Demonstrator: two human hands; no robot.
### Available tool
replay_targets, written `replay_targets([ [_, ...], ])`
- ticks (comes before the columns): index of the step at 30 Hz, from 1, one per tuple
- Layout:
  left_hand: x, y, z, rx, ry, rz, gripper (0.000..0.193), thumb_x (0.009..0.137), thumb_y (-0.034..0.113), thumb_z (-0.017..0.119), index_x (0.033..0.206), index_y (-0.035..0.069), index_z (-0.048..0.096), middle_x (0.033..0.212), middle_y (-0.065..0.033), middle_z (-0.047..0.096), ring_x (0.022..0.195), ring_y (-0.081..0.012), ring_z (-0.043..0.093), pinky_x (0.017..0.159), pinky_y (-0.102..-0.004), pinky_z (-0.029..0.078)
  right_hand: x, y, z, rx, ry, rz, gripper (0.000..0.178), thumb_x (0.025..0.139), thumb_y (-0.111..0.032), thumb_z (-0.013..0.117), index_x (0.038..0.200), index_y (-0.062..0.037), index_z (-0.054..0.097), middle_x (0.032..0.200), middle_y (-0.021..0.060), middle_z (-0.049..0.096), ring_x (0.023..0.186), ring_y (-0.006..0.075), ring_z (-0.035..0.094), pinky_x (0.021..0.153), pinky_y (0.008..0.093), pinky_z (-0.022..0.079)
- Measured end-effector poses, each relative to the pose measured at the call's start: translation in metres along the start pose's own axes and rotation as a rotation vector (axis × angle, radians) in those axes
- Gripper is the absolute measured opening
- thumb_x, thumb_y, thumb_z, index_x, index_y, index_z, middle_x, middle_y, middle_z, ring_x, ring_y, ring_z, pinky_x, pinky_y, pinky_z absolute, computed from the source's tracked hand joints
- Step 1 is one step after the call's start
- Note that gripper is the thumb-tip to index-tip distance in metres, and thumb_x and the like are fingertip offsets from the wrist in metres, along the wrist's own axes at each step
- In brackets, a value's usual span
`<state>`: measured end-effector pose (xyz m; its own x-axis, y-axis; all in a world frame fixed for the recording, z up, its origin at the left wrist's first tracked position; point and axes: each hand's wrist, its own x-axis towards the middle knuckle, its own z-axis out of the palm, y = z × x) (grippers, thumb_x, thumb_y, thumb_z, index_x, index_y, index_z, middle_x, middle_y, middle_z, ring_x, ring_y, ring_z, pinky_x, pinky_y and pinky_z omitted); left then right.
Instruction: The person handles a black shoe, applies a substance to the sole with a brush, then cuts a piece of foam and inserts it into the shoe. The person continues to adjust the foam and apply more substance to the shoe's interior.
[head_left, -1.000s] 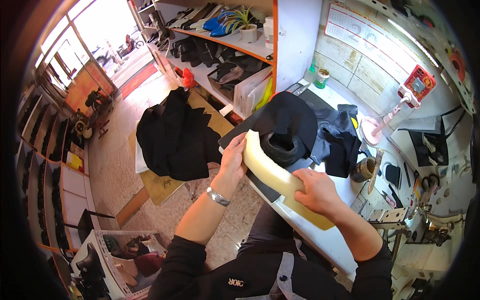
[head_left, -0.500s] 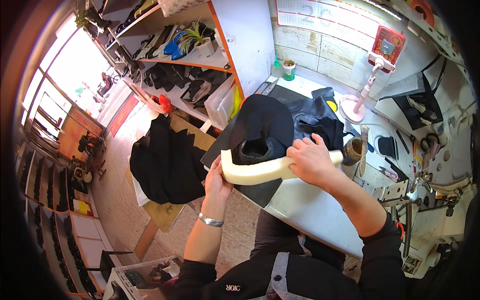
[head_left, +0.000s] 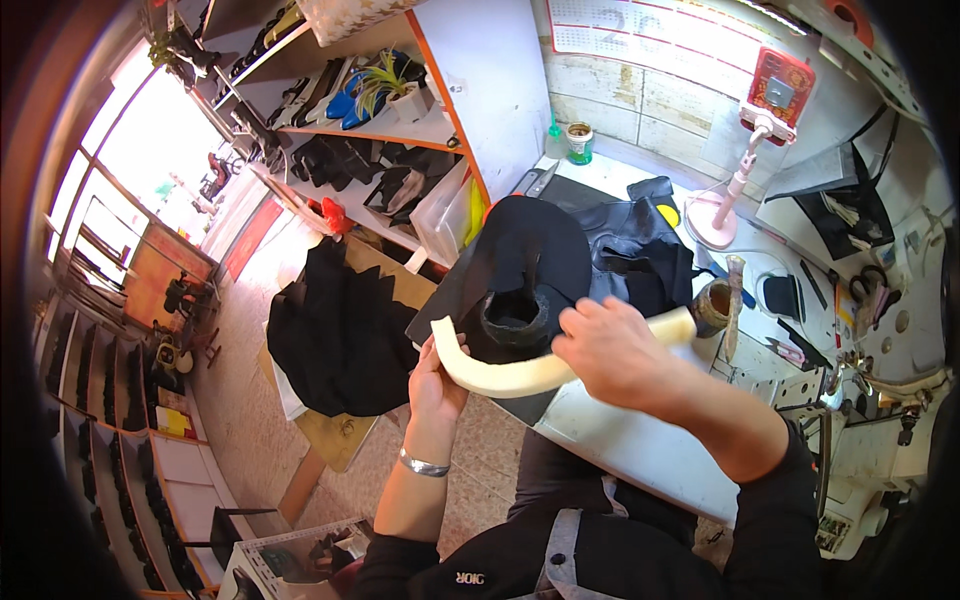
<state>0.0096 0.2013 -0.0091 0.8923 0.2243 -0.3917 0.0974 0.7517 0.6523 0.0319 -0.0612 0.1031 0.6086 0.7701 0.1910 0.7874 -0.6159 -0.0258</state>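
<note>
A long cream-coloured foam strip [head_left: 505, 378] is bent in a curve across the near side of the table. My left hand [head_left: 437, 385] grips its left part from below, close to the upturned end. Farther along, my right hand [head_left: 612, 350] closes on the strip from above, its fingertips partly hidden. The strip's right end sticks out beyond that hand. Just behind the strip sits a dark, rough-rimmed round pot [head_left: 515, 322] with a hollow mouth. A rounded black piece [head_left: 560, 235] lies behind it, beside a heap of black leather-like pieces [head_left: 645, 255].
An open jar [head_left: 712, 303] with a stick-like brush [head_left: 734, 300] stands right of the foam. A pink stand [head_left: 712, 215] holds a red phone [head_left: 779, 85]. Black fabric [head_left: 340, 335] is piled at left. Shelves of shoes [head_left: 350, 100] rise behind; scissors [head_left: 868, 290] lie at right.
The foam strip has come nearer to me and its bend has become rounder and wider. Both hands keep hold of it; the right one has slid a little to the left.
</note>
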Motion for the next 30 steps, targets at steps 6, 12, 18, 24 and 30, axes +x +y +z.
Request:
replay_targets([
  [6, -0.042, 0.003, 0.008, 0.169, -0.065, 0.155, 0.046, 0.098, 0.020, 0.049, 0.139, 0.007, 0.033, 0.130, -0.0162, 0.046, 0.108, -0.0286, 0.058, 0.095, -0.0399, 0.049, -0.042, -0.052, 0.026, 0.002, 0.112, -0.100, 0.011, 0.072, -0.017, 0.060, 0.077, -0.0073, 0.063, 0.090, 0.0070, 0.056, 0.088, 0.0204, 0.054, 0.070, 0.0315, 0.043],
  [12, -0.057, 0.010, 0.004, -0.149, -0.163, 0.039, 0.056, 0.079, 0.001, 0.051, 0.134, -0.005, 0.038, 0.137, -0.0256, 0.046, 0.118, -0.0316, 0.056, 0.105, -0.0424, 0.044, -0.058, -0.052, 0.059, 0.536, -0.006, 0.091, 0.049, 0.073, -0.037, 0.075, 0.104, -0.0032, 0.058, 0.123, 0.0149, 0.054, 0.113, 0.0300, 0.053, 0.093, 0.0420, 0.043],
  [18, -0.049, 0.006, 0.002, -0.245, -0.264, 0.094, 0.048, 0.086, 0.005, 0.056, 0.132, -0.001, 0.042, 0.130, -0.0179, 0.054, 0.114, -0.0277, 0.058, 0.101, -0.0385, 0.047, -0.039, -0.036, 0.077, 1.236, -0.469, 0.343, 0.040, 0.079, -0.032, 0.071, 0.112, -0.0113, 0.061, 0.098, 0.0157, 0.067, 0.091, 0.0349, 0.064, 0.081, 0.0399, 0.051],
  [24, -0.028, 0.006, 0.005, 0.156, -0.120, 0.310, 0.037, 0.090, 0.002, 0.061, 0.124, 0.006, 0.048, 0.112, -0.0062, 0.058, 0.102, -0.0160, 0.059, 0.091, -0.0326, 0.049, -0.035, -0.030, 0.032, 0.586, -0.107, 0.156, 0.023, 0.078, -0.024, 0.070, 0.097, -0.0133, 0.063, 0.080, 0.0078, 0.062, 0.073, 0.0302, 0.064, 0.061, 0.0411, 0.050],
  [30, 0.000, 0.007, 0.014, 0.185, -0.210, 0.310, 0.037, 0.093, 0.007, 0.059, 0.129, 0.004, 0.048, 0.110, -0.0064, 0.059, 0.093, -0.0113, 0.060, 0.081, -0.0262, 0.052, -0.018, -0.068, 0.015, 0.416, 0.027, 0.017, 0.024, 0.072, -0.021, 0.074, 0.091, -0.0133, 0.061, 0.069, 0.0038, 0.053, 0.057, 0.0238, 0.056, 0.051, 0.0351, 0.043],
])
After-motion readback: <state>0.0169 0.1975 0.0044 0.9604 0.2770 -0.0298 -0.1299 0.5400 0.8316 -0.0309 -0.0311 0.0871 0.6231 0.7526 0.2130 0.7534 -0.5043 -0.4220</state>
